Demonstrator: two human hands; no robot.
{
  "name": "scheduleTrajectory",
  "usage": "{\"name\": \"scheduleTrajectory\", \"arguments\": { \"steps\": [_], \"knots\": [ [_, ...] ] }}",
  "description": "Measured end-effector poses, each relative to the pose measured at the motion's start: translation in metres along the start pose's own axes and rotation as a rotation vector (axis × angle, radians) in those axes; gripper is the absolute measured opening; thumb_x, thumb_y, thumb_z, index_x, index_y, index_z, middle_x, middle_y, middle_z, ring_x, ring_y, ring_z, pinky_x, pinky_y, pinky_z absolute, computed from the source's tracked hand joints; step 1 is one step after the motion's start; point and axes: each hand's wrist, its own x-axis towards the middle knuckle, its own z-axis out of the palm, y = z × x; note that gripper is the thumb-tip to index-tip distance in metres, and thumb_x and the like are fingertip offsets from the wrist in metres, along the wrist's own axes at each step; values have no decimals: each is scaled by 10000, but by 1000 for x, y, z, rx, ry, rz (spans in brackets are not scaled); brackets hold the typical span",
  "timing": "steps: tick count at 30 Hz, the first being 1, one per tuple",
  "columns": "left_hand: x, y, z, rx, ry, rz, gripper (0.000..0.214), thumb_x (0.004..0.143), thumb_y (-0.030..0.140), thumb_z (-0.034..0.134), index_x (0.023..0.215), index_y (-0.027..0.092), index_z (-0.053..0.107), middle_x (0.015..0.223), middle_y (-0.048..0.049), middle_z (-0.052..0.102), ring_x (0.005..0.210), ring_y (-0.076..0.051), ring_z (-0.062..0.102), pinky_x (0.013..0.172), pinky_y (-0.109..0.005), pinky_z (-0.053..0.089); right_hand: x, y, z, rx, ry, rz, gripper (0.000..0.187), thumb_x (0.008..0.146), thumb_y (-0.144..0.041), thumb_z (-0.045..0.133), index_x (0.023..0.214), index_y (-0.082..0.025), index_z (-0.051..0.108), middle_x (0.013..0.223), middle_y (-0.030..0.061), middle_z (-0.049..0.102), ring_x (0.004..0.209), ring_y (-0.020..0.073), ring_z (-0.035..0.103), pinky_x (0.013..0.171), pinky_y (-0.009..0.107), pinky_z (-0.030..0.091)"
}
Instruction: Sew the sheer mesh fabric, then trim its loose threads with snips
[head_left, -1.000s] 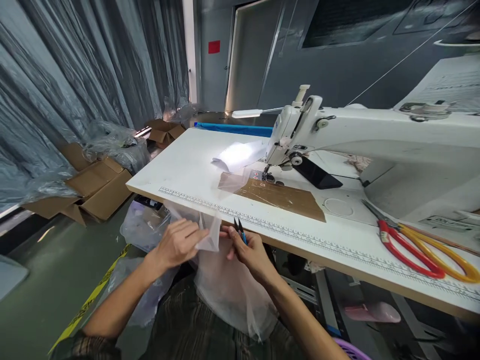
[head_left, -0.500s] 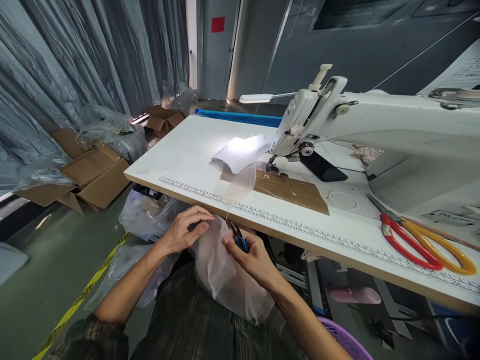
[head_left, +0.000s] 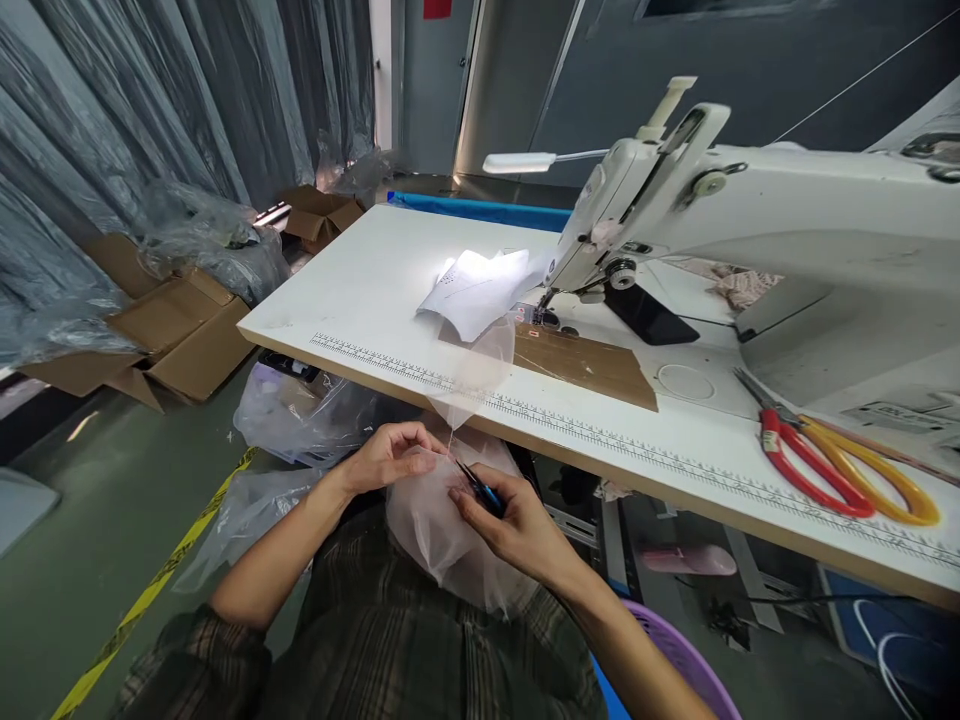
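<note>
My left hand (head_left: 388,460) pinches the edge of a sheer, pale pink fabric (head_left: 431,525) that hangs over my lap in front of the table. In my right hand (head_left: 521,525) is a pair of dark thread snips (head_left: 482,490) with blue on the handles, their tips close to the left fingertips. A thin thread (head_left: 450,440) runs up from the pinched spot to a sheer piece (head_left: 480,370) draped over the table edge. That piece reaches toward the needle area of the white sewing machine (head_left: 592,225). White pattern paper (head_left: 476,295) lies beside it, under the lamp's glow.
Red-and-yellow-handled scissors (head_left: 832,460) rest on the white table (head_left: 322,280) at the right. A black phone (head_left: 652,315) lies under the machine arm. Cardboard boxes (head_left: 187,325) and plastic bags (head_left: 300,415) are at the left; a purple basket (head_left: 679,660) stands below.
My left fingers have closed on the fabric edge beside the thread. The snips in my right hand have tilted, and their tips now point left toward the thread. The view has tipped slightly downward.
</note>
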Motion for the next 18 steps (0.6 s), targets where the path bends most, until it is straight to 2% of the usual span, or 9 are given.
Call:
{"name": "scheduleTrajectory", "arguments": {
  "steps": [2,4,6,8,12,18],
  "knots": [
    [-2,2,4,-33,45,-97,463,645,525,780,773,134,567,692,-3,609,600,-97,530,563,-200,379,0,2,0,-25,-4,-4,243,892,-343,509,728,-178,580,604,-30,456,555,113,386,504,234,327],
    [-3,5,9,-48,84,-164,484,620,489,811,863,126,603,626,35,559,535,-67,475,518,-177,341,1,3,-1,-54,-11,-18,237,895,-333,497,745,-177,595,594,-31,459,550,113,387,503,234,328],
    [-2,7,13,-60,102,-208,492,619,462,821,922,115,649,661,10,605,561,-77,513,545,-186,379,2,5,-3,-75,-9,-34,233,895,-352,499,790,-180,617,610,-24,489,554,117,403,502,235,336],
    [-2,9,15,-61,112,-225,452,639,460,809,897,107,693,718,-31,664,608,-102,566,590,-207,421,4,8,-6,-96,18,-37,282,907,-413,485,830,-182,628,641,-11,526,571,128,439,512,240,359],
    [-5,11,13,-11,167,-193,394,683,458,779,864,111,736,774,-62,716,666,-129,607,631,-219,440,16,15,-12,-124,105,8,506,976,-517,273,869,-174,630,666,11,548,609,155,508,570,271,398],
    [-9,9,6,78,200,-151,391,758,472,712,941,130,754,921,-90,741,754,-148,616,655,-215,427,39,11,-8,-172,60,-15,489,976,-520,281,752,-189,564,582,-30,432,548,137,426,537,260,335]
  ]
}}
